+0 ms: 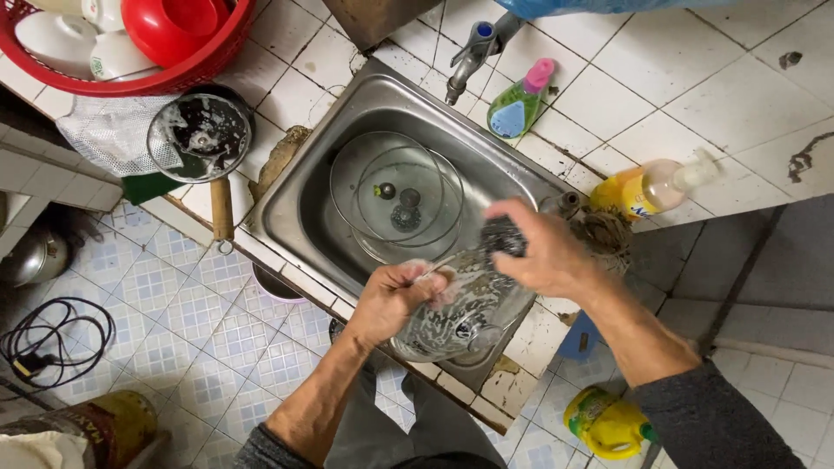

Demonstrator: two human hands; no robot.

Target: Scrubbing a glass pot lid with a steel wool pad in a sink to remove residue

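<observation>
Head view, frame centre: over steel sink [295, 187]
Left hand [395, 300]: fingers curled, gripping soapy round glass lid [465, 317]
Right hand [539, 252]: closed around dark scrubber [504, 234], pressed on lid

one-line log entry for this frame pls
left hand: grips soapy glass lid | right hand: scrubs it with dark scrubber | over sink

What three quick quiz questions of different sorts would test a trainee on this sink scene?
1. True or false: the left hand grips the rim of the soapy glass lid.
2. Which thing does the right hand press on that lid: A) dark scrubber, B) red basket, C) green bottle?
3. Fill in: two more glass lids lie inside the ____.

Key: 1 true; 2 A; 3 sink.
</observation>
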